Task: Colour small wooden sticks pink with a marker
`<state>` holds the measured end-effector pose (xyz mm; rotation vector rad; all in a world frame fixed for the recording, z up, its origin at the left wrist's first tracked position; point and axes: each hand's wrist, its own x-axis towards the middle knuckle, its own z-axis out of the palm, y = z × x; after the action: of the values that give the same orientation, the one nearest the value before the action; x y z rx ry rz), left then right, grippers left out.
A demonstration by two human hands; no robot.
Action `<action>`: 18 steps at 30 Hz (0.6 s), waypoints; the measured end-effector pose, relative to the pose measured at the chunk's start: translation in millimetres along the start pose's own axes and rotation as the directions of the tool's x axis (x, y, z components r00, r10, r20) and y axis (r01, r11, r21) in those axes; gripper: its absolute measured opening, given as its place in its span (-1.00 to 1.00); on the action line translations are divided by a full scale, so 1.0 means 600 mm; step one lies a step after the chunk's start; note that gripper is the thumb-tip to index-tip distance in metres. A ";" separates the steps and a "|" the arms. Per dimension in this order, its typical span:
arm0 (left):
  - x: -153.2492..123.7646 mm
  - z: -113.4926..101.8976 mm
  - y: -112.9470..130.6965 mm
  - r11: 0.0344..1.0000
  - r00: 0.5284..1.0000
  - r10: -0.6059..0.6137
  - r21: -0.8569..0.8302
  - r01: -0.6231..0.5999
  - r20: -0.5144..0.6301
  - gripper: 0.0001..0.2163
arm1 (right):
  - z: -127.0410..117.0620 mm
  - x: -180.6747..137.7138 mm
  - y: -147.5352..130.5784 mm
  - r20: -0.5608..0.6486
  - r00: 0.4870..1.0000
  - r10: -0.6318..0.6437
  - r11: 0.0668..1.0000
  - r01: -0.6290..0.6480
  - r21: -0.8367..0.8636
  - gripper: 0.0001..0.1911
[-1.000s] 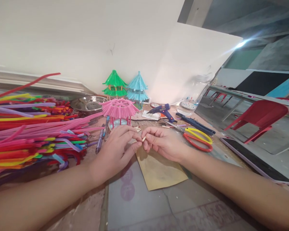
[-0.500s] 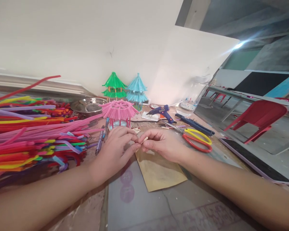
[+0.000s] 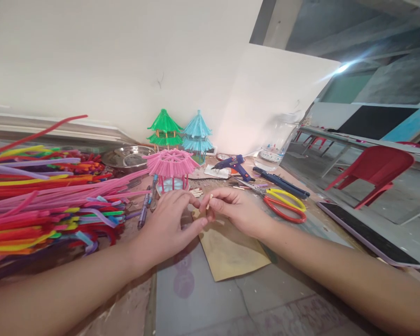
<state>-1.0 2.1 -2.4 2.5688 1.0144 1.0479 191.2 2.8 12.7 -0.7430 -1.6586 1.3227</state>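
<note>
Worktable (image 3: 203,298) against a white wall, item one: a short wooden stick (image 3: 209,201), upright, pinched between the thumb and curled fingers of your right hand (image 3: 236,212) over a brown paper sheet (image 3: 231,254). Your left hand (image 3: 168,224) meets it at the fingertips, fingers loosely spread and gripping nothing visible, thumb lying just beneath the stick. Outward: a pink pavilion model (image 3: 171,168) just behind your hands, green (image 3: 164,128) and blue (image 3: 197,133) pavilions further back, a heap of coloured pipe cleaners (image 3: 45,196) at left, scissors (image 3: 283,203) and a glue gun (image 3: 234,165) at right.
</note>
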 end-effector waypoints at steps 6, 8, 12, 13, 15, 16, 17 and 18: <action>-0.006 0.010 -0.003 0.990 0.980 -0.097 0.118 0.078 0.172 -0.65 | -0.006 0.003 0.003 -0.029 0.999 0.020 0.998 -0.018 0.059 -0.64; -0.006 0.010 -0.003 0.987 0.976 -0.100 0.142 0.073 0.192 -0.66 | -0.007 0.003 0.005 -0.006 0.999 0.032 0.997 -0.031 0.068 -0.71; -0.005 0.008 -0.001 0.981 0.968 -0.116 0.181 0.076 0.221 -0.59 | -0.005 0.004 0.006 0.043 0.996 0.080 0.994 -0.083 0.076 -0.70; -0.005 0.008 -0.001 0.980 0.967 -0.115 0.186 0.073 0.226 -0.58 | -0.004 0.004 0.006 0.041 0.995 0.087 0.994 -0.090 0.064 -0.69; -0.005 0.008 -0.001 0.979 0.967 -0.110 0.190 0.066 0.232 -0.60 | -0.003 0.003 0.006 0.029 0.995 0.095 0.995 -0.096 0.016 -0.70; -0.005 0.008 -0.001 0.979 0.966 -0.109 0.191 0.064 0.235 -0.62 | -0.003 0.002 0.007 0.025 0.995 0.101 0.995 -0.100 -0.019 -0.73; -0.004 0.009 -0.001 0.979 0.965 -0.111 0.192 0.065 0.236 -0.62 | -0.003 0.001 0.008 0.026 0.994 0.108 0.992 -0.106 -0.066 -0.77; -0.004 0.009 -0.001 0.979 0.965 -0.114 0.193 0.068 0.237 -0.62 | -0.003 0.000 0.010 0.029 0.994 0.109 0.985 -0.104 -0.135 -0.81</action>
<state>1.1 1.1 -8.1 2.6790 1.1964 0.6172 192.7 5.3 7.2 -0.9027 -1.7708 1.3144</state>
